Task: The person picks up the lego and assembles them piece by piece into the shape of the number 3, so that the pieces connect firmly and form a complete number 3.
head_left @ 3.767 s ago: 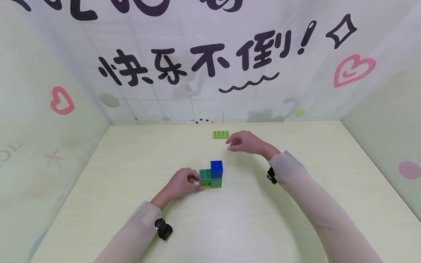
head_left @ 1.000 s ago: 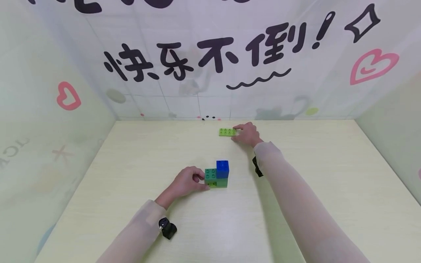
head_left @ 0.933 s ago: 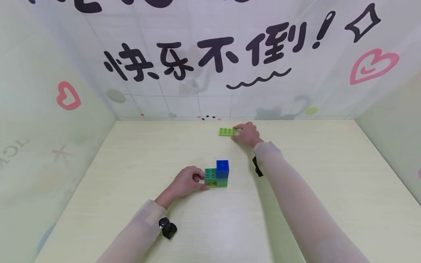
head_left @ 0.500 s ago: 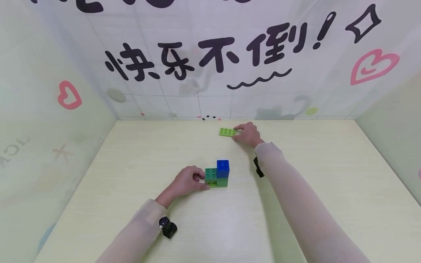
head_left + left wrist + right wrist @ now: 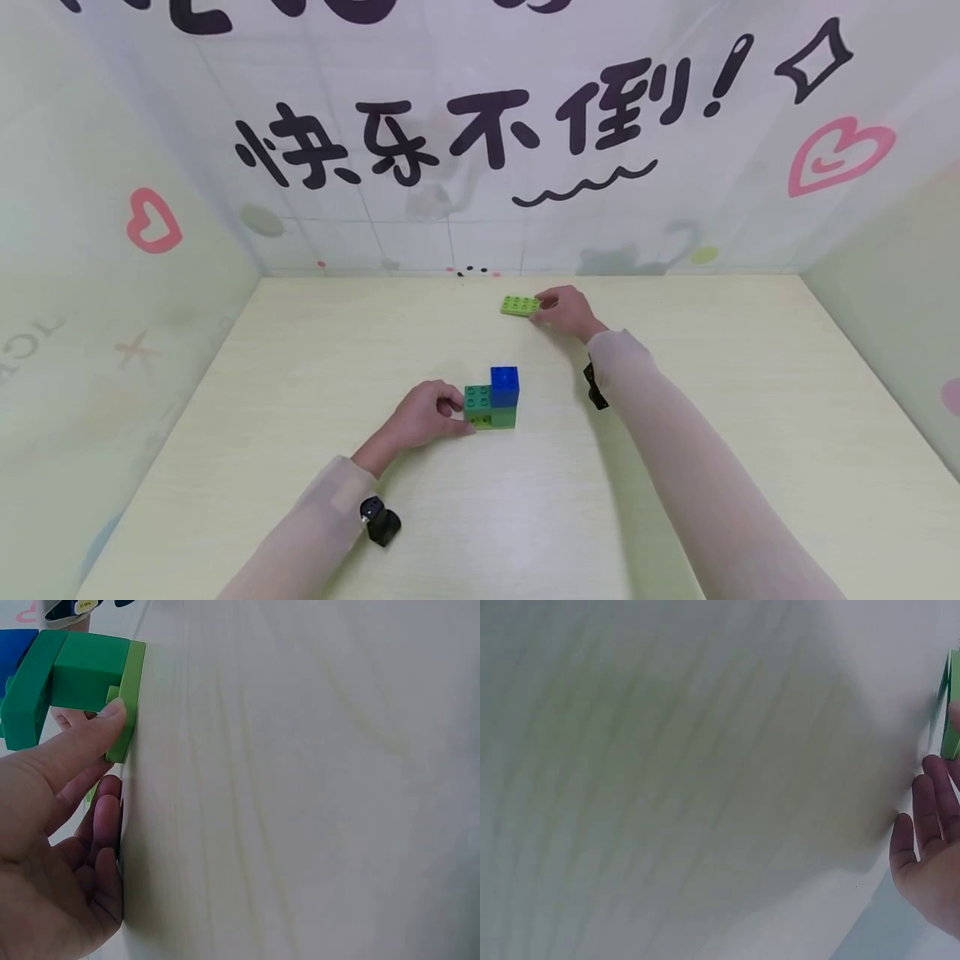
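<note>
In the head view a small stack of toy building bricks stands mid-table: a lime base plate (image 5: 480, 422), green bricks (image 5: 477, 399) above it and a blue brick (image 5: 505, 383) on top at the right. My left hand (image 5: 422, 415) holds the stack's left end, and in the left wrist view the thumb (image 5: 112, 712) presses the base plate's edge. Farther back, my right hand (image 5: 572, 313) pinches the right end of a loose lime studded plate (image 5: 517, 305) between thumb and fingers. The right wrist view shows only a sliver of that plate (image 5: 952, 712).
The pale wooden table (image 5: 337, 333) meets a printed back curtain (image 5: 405, 242) just behind the loose plate. Side curtains stand left and right. Black wrist cameras (image 5: 380, 521) are strapped on both forearms.
From beside the loose plate, my right hand has moved onto its right end and taken hold. The plate has turned slightly and come a little forward. My left hand stays on the stack.
</note>
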Demonstrator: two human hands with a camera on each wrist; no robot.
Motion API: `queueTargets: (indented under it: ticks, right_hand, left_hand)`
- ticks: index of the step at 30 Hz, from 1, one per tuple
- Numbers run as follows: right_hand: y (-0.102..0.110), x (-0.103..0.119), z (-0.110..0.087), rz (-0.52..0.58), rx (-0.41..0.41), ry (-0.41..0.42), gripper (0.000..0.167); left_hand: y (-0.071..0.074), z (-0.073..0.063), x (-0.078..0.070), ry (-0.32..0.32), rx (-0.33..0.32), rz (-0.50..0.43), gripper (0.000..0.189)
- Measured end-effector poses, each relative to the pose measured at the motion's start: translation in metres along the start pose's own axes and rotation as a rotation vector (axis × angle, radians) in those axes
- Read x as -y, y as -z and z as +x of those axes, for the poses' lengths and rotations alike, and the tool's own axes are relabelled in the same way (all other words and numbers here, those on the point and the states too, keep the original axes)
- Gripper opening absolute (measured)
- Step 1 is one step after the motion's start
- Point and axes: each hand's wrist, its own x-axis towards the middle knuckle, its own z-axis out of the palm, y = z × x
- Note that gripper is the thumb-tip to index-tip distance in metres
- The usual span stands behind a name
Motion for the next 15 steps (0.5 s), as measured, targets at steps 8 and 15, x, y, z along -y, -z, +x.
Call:
queueTargets:
  ticks: [8, 15]
  right_hand:
    - [0.0028, 0.0015, -0.0049, 0.021, 0.028, -0.003, 0.045]
    - [0.0062, 0.0003, -0.0056, 0.04, 0.022, 0.021, 0.045]
  left_hand:
    - [-0.0002, -0.0003, -0.0003, -0.023, 0.001, 0.004, 0.022]
    - [-0.0007, 0.0, 0.0001, -0.024, -0.005, 0.005, 0.023]
